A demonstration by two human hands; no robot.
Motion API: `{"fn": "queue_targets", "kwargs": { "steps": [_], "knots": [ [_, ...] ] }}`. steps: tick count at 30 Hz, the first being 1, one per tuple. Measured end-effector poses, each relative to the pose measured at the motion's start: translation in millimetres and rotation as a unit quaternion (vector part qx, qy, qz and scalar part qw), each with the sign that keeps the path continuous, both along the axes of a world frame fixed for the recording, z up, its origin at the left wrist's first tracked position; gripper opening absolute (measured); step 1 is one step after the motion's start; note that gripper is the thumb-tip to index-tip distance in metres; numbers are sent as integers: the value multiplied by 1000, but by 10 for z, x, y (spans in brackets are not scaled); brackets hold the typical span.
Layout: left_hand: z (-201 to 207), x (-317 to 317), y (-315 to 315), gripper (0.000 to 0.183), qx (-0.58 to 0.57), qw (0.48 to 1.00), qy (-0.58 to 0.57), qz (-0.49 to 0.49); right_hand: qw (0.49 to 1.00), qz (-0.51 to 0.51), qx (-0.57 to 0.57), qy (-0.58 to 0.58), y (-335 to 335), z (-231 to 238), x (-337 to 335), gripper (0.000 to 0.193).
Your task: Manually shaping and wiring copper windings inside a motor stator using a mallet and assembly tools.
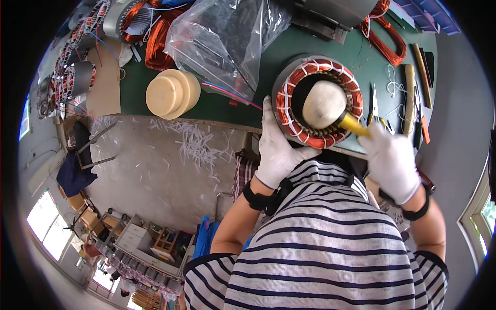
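A motor stator (283, 77) with a ring of copper windings (356, 92) laced in white cord sits near the table's front edge. My left hand (280, 146), in a white glove, lies along its left side, fingers stretched and thumb spread beneath the ring. In my gloved right hand (391, 161), slightly blurred, is the yellow handle of a mallet (324, 105). The mallet's pale rounded head is over the stator's opening and hides part of the inside. A red and a blue wire (232, 94) run out to the left of the stator.
A cream plastic cylinder (173, 94) stands left on the green table (135, 101). Clear plastic sheeting (217, 41) lies behind it. Pliers (374, 103), white cord (396, 85) and a wooden stick (409, 93) are at right. Copper coils (388, 44) lie farther back. Paper scraps (199, 147) litter the floor.
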State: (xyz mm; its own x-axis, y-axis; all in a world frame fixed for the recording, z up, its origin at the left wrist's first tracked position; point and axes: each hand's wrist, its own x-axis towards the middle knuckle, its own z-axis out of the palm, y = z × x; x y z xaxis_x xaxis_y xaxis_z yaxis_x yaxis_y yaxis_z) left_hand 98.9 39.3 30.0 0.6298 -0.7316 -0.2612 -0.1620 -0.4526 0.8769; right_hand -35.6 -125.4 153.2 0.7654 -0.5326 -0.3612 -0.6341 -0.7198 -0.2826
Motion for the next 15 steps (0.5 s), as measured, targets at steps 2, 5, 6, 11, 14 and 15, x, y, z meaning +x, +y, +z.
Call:
{"fn": "queue_targets", "kwargs": {
  "steps": [2, 5, 6, 11, 14, 15],
  "knots": [
    [-16, 5, 31, 141, -8, 999, 34, 18, 994, -61, 1, -86, -344, 68, 1, 21],
    [16, 2, -21, 141, 3, 1000, 18, 4, 989, -64, -18, -133, -296, 8, -135, 20],
    [35, 12, -64, 141, 2, 1000, 21, -3, 993, -16, -45, -106, -183, -32, -212, 20],
    [52, 169, -32, 140, 14, 999, -4, -40, 995, 80, 38, 55, -242, 192, 69, 9],
    [65, 400, -77, 140, 9, 997, 13, -78, 983, -142, 45, -107, -510, 135, 20, 9],
    [28, 514, -120, 140, 4, 993, -17, -119, 969, -218, 62, -101, -434, 100, -39, 10]
  ]
}}
